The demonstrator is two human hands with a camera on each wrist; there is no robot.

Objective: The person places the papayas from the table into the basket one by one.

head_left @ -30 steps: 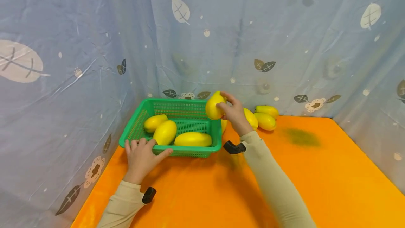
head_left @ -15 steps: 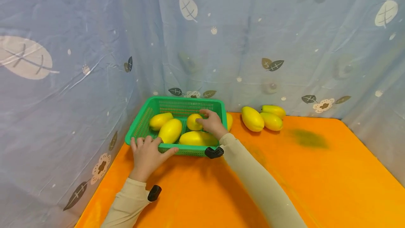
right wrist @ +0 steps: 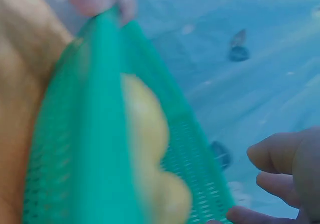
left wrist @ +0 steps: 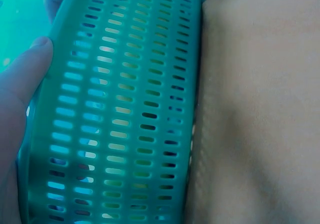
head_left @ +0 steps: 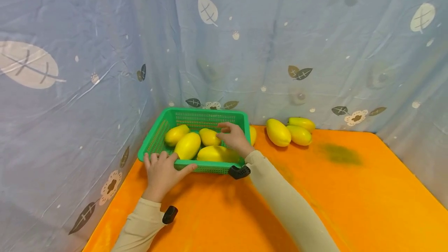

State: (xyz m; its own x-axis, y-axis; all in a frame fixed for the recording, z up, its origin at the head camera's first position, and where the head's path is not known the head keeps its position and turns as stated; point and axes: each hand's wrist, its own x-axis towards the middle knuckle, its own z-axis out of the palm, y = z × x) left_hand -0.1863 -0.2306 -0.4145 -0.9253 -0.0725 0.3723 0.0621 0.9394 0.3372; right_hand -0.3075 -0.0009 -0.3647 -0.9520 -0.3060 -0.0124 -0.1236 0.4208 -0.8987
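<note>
A green plastic basket (head_left: pixel 158 137) holds several yellow mangoes, including a small one (head_left: pixel 209 137), a plump one (head_left: pixel 188 146) and a long one (head_left: pixel 214 153). My left hand (head_left: pixel 161 175) holds the basket's near rim, its fingers over the edge and its thumb along the outer side. In the left wrist view the thumb (left wrist: pixel 35 59) lies against the slotted wall. My right hand (head_left: pixel 235 140) is over the right part of the basket, just right of the small mango. Its fingers are spread with nothing between them in the right wrist view.
Several more mangoes lie right of the basket: a large one (head_left: pixel 278 132), two beside it (head_left: pixel 300 135), and one partly hidden behind the basket (head_left: pixel 252 135). An orange cloth (head_left: pixel 315 189) covers the table. A patterned blue curtain (head_left: pixel 245 61) hangs close behind and at the left.
My right hand has carried the small mango leftward into the basket and let go of it; the mango now lies among the others. My left hand has stayed on the rim.
</note>
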